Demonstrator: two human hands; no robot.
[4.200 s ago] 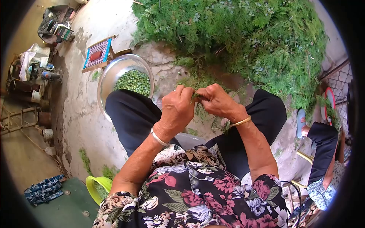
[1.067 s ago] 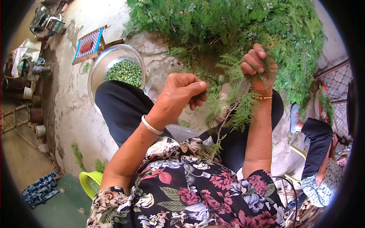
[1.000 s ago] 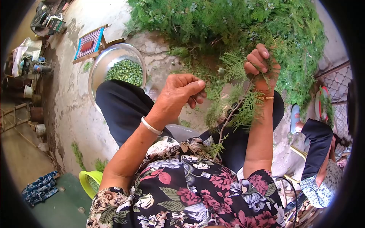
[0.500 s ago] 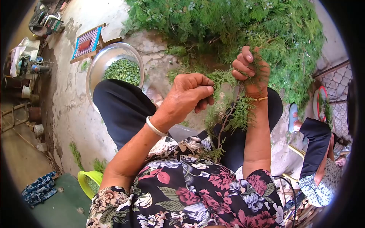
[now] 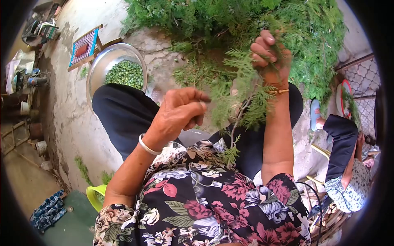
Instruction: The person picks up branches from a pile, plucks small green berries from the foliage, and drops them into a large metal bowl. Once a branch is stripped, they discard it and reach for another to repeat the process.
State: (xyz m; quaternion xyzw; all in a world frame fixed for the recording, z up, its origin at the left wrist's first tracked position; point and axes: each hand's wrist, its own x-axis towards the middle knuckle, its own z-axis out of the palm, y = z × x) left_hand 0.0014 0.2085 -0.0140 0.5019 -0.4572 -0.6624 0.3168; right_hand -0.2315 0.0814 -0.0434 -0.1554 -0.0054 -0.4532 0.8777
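Observation:
A leafy green branch (image 5: 242, 110) hangs over my lap, its brown stem running down towards my shirt. The fingers of my right hand (image 5: 271, 57), raised above my knee, are wrapped round its upper part. My left hand (image 5: 180, 110) is to the left of the branch, apart from the stem, with its fingers curled and thumb near the forefinger; whether something small is between them is hidden. A metal bowl (image 5: 96, 65) beyond my left knee holds many small green berries (image 5: 126, 74).
A large heap of green branches (image 5: 312, 45) lies ahead. A small woven stool (image 5: 84, 48) stands behind the bowl. A yellow-green container (image 5: 93, 196) is at my left elbow. Another person (image 5: 342, 143) sits at the right, near a red-rimmed basin (image 5: 340, 98).
My left hand has moved left and slightly down, away from the branch. My right hand has risen a little, still holding the branch. The camera view has shifted slightly.

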